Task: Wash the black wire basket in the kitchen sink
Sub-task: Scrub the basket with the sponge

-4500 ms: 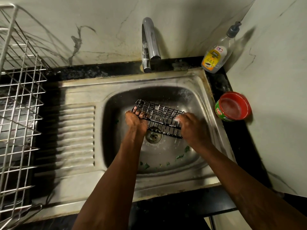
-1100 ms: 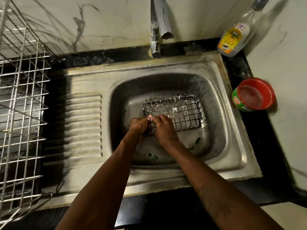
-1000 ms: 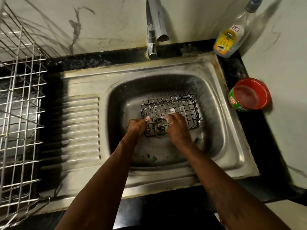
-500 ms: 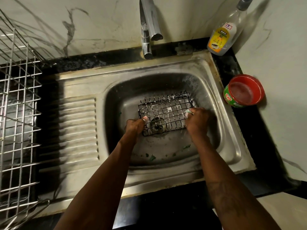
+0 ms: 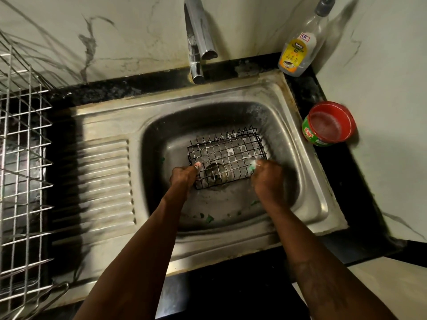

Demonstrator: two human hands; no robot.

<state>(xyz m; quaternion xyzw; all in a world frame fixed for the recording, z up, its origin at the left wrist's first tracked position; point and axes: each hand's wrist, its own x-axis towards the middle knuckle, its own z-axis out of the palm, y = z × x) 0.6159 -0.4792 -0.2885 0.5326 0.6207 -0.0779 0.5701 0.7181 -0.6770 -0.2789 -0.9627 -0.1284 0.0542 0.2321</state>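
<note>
— Where is the basket on your feed?
— I see the black wire basket (image 5: 227, 155) down in the sink (image 5: 307, 172). It sits open side up over the drain (image 5: 216, 173), with white foam on its wires.

— And the hands?
— The left hand (image 5: 183, 177) grips the basket's near left corner, fingers curled over the rim. The right hand (image 5: 268, 179) is at the basket's right end, pinching a small green pad (image 5: 254, 166) against the wires. That hand is blurred, so I cannot tell how each finger lies.

— Anything else around?
— I count a few green scraps on the sink floor near the arms. The tap (image 5: 199, 38) stands behind the sink. A soap bottle (image 5: 298, 51) is in the back right corner, with a red tub (image 5: 328, 123) on the counter just right of the sink. A silver wire rack (image 5: 23, 181) fills my left edge.
</note>
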